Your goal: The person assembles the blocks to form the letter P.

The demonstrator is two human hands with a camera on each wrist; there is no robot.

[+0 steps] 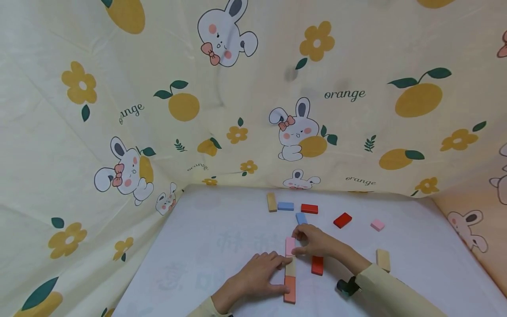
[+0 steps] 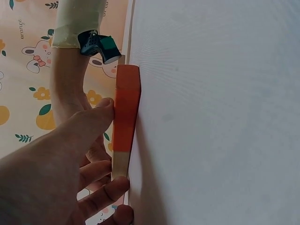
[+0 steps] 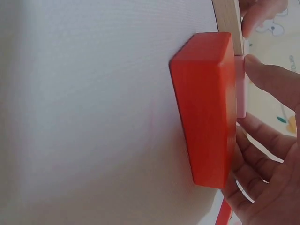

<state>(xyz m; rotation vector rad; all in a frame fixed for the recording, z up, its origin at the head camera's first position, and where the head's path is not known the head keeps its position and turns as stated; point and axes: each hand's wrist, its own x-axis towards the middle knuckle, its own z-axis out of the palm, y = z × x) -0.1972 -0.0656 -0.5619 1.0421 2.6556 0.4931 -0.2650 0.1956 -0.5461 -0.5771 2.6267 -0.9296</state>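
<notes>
Three wooden blocks lie end to end in a row: a pink block (image 1: 290, 246) at the far end, a plain wood block (image 1: 291, 267) in the middle, and an orange block (image 1: 290, 289) nearest me. My left hand (image 1: 255, 275) rests along the row's left side, its thumb touching the orange block and its forefinger touching the plain wood block. My right hand (image 1: 314, 241) holds the pink block between thumb and forefinger at its right side and far end. Just right of the row lies a red block (image 1: 317, 265), partly under the right hand.
Farther back lie a plain wood block (image 1: 271, 202), blue blocks (image 1: 285, 206) (image 1: 301, 218) and red blocks (image 1: 309, 208) (image 1: 342, 220). To the right are a small pink block (image 1: 377, 225) and another plain wood block (image 1: 383, 260). A patterned cloth (image 1: 253, 88) hangs around the white table (image 1: 190, 246).
</notes>
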